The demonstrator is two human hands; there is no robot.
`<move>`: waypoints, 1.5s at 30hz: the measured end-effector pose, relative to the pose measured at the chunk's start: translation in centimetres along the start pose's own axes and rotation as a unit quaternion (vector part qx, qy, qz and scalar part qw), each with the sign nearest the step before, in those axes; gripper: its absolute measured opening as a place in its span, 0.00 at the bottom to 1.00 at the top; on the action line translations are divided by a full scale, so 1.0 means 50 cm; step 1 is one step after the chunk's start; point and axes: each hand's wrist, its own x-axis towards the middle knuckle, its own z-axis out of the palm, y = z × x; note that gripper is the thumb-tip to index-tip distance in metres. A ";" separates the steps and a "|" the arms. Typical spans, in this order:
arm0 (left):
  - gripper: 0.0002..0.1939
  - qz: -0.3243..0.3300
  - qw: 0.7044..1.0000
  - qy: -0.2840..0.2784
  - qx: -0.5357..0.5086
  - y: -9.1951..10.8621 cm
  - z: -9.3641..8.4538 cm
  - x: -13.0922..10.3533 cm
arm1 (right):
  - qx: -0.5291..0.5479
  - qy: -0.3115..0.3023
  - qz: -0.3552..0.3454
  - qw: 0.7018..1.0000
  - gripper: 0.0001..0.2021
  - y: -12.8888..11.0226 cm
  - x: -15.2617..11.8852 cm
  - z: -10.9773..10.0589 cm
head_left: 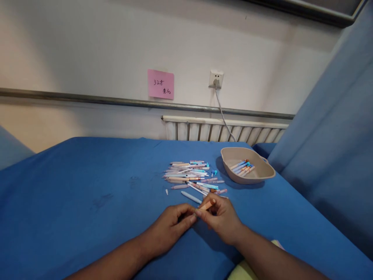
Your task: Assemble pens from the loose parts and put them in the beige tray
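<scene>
Orange pen-like piece (208,205) is pinched in our right hand (223,218), long axis slanting toward our left hand (168,226); can't tell if that one grips it; far edge of the blue cloth (72,186) is well off.

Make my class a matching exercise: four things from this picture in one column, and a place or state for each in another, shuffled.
Things
1. Beige basin
2. Pink note
3. Orange pen part
4. White socket

Places and states
A. Held in the right hand
B. Has a plug in it
C. Stands on the blue cloth with pens inside
D. Bears handwriting

Right pairs: 1-C, 2-D, 3-A, 4-B
</scene>
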 end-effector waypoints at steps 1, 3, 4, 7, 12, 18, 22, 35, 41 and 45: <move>0.14 -0.004 1.000 -0.004 -0.002 -0.001 0.001 0.000 | 0.002 0.000 0.001 1.000 0.16 0.000 -0.001 0.000; 0.13 -0.022 0.999 -0.001 -0.023 -0.002 0.004 -0.001 | 0.011 -0.005 0.006 1.000 0.15 -0.003 -0.003 0.000; 0.12 -0.033 0.999 0.011 -0.035 -0.001 0.007 -0.001 | 0.019 -0.009 0.010 1.000 0.16 -0.006 -0.004 0.001; 0.13 -0.049 0.994 0.088 -0.035 0.001 0.018 -0.001 | 0.052 -0.013 0.021 0.998 0.16 -0.014 -0.005 0.005; 0.12 -0.034 0.989 0.089 -0.115 0.007 0.029 0.001 | 0.123 -0.003 0.036 0.992 0.18 -0.015 0.003 0.004; 0.15 -0.044 0.985 0.070 -0.149 -0.004 0.010 0.004 | 0.177 -0.004 0.029 0.984 0.15 0.000 0.012 -0.017; 0.15 -0.055 0.984 0.096 -0.143 -0.014 -0.002 0.007 | 0.132 0.026 -0.003 0.991 0.14 0.002 0.016 -0.030; 0.12 -0.009 0.996 0.083 0.017 -0.002 -0.014 -0.003 | -0.093 0.002 0.035 0.995 0.24 -0.007 0.022 -0.040; 0.15 -0.026 0.995 0.067 0.066 -0.006 -0.024 0.003 | -0.001 -0.035 0.029 0.999 0.14 0.008 0.016 -0.025; 0.15 0.006 0.990 0.037 0.136 0.003 -0.032 0.000 | -0.025 -0.054 0.026 0.998 0.11 0.007 0.016 -0.022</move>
